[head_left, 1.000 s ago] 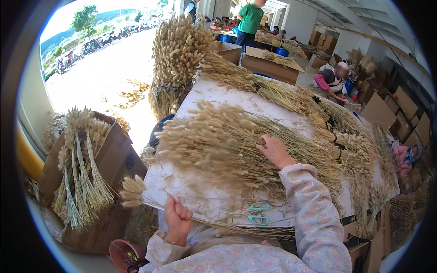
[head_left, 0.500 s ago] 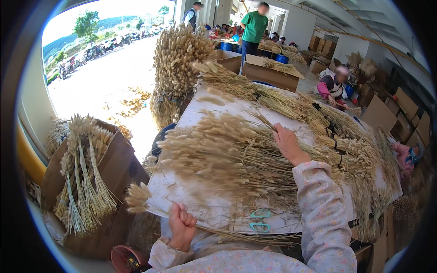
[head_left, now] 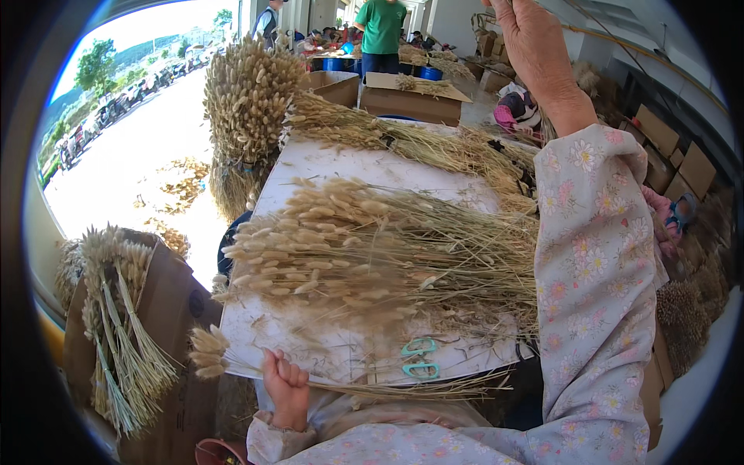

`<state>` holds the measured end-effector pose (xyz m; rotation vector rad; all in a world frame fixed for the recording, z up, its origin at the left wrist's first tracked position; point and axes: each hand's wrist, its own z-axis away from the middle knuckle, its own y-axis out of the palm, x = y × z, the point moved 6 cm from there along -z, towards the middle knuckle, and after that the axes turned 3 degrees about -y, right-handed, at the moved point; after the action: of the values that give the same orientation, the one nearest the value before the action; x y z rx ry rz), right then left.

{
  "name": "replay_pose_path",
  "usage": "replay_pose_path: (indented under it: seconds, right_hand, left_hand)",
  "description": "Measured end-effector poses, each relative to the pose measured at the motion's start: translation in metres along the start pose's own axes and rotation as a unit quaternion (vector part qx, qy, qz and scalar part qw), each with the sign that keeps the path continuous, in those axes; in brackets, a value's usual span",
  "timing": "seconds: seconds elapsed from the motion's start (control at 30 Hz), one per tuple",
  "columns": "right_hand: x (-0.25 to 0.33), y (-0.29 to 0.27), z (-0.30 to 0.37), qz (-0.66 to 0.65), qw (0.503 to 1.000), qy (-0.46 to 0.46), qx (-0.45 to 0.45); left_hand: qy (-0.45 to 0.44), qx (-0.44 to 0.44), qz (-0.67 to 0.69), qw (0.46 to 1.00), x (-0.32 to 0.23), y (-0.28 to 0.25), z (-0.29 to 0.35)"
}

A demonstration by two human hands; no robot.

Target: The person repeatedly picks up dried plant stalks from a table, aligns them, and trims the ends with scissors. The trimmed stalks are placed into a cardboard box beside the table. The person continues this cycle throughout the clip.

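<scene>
Via head cam, my L hand (head_left: 287, 390) has its fingers clenched round a small bunch of beige, fluffy-headed dried grass (head_left: 208, 353), gripped below the heads, prob. to keep them level; stems trail R along the near edge of the white, flat-topped table (head_left: 298, 161). My R hand (head_left: 540, 66) is up high, fingertips cut off by the frame, so can't tell if it's grasping anything. Big loose beige grass pile (head_left: 329, 232) lies mid-table, heads L, stems R, prob. for easy picking. Teal loop-handled scissors (head_left: 419, 364) sit nr, prob. for quick reach.
</scene>
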<state>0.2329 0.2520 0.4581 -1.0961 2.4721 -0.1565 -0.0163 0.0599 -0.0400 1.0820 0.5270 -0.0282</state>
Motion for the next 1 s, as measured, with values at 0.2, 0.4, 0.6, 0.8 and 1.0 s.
replay_pose_path:
  seconds: [0.2, 0.4, 0.6, 0.8, 1.0]
  right_hand:
    - [0.029, 0.030, 0.016, 0.093, 0.989, -0.057, 0.100]
    - [0.103, 0.086, 0.134, -0.028, 0.965, 0.014, 0.262]
    - [0.169, 0.088, 0.216, -0.069, 0.938, 0.036, 0.338]
    - [0.196, 0.067, 0.247, -0.059, 0.931, 0.049, 0.356]
    - [0.210, 0.052, 0.260, -0.045, 0.927, 0.046, 0.369]
  left_hand:
    - [-0.020, 0.002, 0.027, 0.999, 0.004, 0.000, -0.003]
    - [-0.005, 0.019, 0.016, 1.000, -0.003, 0.005, 0.002]
    - [0.025, 0.046, -0.005, 0.999, -0.017, 0.027, 0.011]
    - [0.047, 0.089, -0.047, 0.994, -0.028, 0.068, 0.022]
    - [0.043, 0.131, -0.080, 0.987, -0.025, 0.094, 0.025]
